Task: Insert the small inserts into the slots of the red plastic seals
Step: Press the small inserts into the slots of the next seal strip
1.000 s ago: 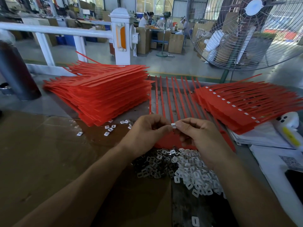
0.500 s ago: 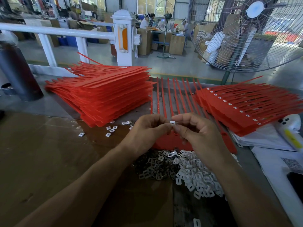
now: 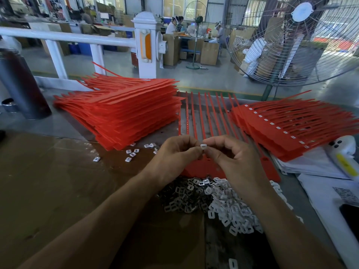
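A small white insert [image 3: 203, 146] with a slot through its middle is pinched between the fingertips of both hands, raised just above the table. The left hand [image 3: 175, 155] comes in from seven o'clock, fingers curled, thumb and forefinger closed on the insert's left edge. The right hand [image 3: 236, 158] comes in from five o'clock, and its thumb and forefinger grasp the right edge.

Directly beneath the hands lies a sheet of red seals [image 3: 206, 164] joined side by side, its flat tag ends hidden partly by the hands and its thin straps fanning away toward twelve o'clock.

Toward six o'clock from the hands, a loose heap of inserts [image 3: 223, 202] lies on the table, white ones on the right, greyer ones on the left. A few stray inserts [image 3: 133, 153] are scattered toward nine o'clock.

At ten o'clock sits a tall stack of red seals [image 3: 124, 111]. At two o'clock is a lower pile of seals [image 3: 291, 127] with white inserts showing in a row along their edge. It rests on white papers [image 3: 310, 164].

A white and yellow gadget [image 3: 343, 158] lies at three o'clock. A large wire-caged fan [image 3: 291, 39] stands beyond the table at one o'clock, and a white railing [image 3: 77, 37] runs at eleven o'clock.
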### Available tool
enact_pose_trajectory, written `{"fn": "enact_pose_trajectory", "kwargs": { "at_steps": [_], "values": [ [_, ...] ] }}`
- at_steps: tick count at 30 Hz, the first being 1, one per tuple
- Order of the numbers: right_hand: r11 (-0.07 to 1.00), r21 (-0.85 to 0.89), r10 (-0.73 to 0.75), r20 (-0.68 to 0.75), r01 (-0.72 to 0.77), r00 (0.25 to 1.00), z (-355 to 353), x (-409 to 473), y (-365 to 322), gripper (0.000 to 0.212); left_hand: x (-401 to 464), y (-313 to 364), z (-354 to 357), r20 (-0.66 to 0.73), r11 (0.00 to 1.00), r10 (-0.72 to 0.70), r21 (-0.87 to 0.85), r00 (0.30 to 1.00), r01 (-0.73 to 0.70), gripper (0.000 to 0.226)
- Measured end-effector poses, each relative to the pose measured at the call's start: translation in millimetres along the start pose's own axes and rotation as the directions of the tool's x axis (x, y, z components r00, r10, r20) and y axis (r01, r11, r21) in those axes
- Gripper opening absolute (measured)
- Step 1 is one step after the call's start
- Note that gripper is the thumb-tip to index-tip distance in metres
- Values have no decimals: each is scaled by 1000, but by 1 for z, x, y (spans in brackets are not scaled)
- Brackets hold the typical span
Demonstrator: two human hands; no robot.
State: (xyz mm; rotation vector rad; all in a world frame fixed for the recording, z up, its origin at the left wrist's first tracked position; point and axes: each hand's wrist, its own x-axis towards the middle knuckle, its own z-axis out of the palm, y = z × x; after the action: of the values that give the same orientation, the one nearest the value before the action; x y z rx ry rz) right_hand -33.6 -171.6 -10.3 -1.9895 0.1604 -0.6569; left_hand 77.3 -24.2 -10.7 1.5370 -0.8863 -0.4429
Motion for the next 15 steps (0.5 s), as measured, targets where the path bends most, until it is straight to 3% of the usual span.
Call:
{"fn": "enact_pose_trajectory", "kwargs": {
  "at_steps": [9, 12, 15],
  "values": [
    [1000, -19, 5, -47, -6, 999, 3, -1, 0, 11, 1, -3, 1, 0, 994, 37, 102, 999, -37, 13],
    [998, -6, 56, -114, -57, 992, 2, 0, 3, 12, 2, -6, -1, -64, 962, 89, 265, 994, -70, 9],
    [993, 20, 122, -201, -120, 972, -3, 2, 8, 12, 3, -9, -6, -195, 867, 168, 496, 966, -50, 12]
  ]
}}
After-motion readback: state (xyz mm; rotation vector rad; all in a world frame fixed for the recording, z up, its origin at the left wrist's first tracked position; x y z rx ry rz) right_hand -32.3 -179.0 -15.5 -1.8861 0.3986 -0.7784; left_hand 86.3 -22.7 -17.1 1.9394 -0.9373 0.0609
